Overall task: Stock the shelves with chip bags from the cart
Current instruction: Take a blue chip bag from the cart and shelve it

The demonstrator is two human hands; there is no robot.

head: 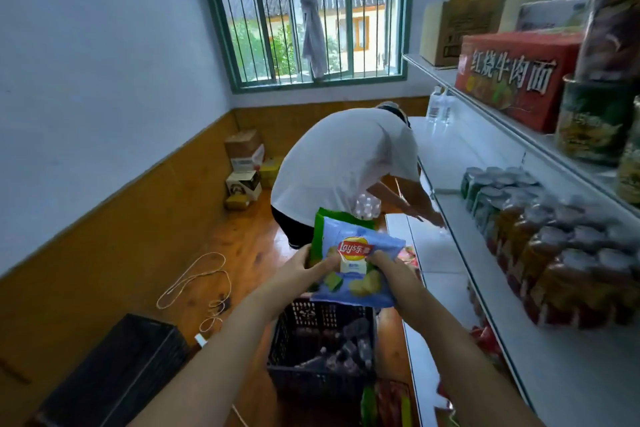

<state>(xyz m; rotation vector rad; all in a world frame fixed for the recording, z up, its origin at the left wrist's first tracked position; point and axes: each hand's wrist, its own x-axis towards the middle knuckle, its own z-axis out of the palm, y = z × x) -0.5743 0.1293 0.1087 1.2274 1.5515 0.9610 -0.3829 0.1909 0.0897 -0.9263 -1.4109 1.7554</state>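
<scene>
Two chip bags [353,263], blue over green, are sitting pinched between my left hand [304,270] and right hand [391,274] at frame centre, above the black crate [322,350]; white shelves [519,340] at right are waiting, stocking barely begun.

"Lay's" on blue chip bag [356,274]

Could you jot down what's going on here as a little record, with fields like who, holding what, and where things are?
left hand: grips the bags' left edge
right hand: grips the blue bag's right side
blue chip bag: in front, held above the crate
green chip bag: behind the blue one
black crate: below the hands
shelves: to the right
other person: bending ahead
</scene>
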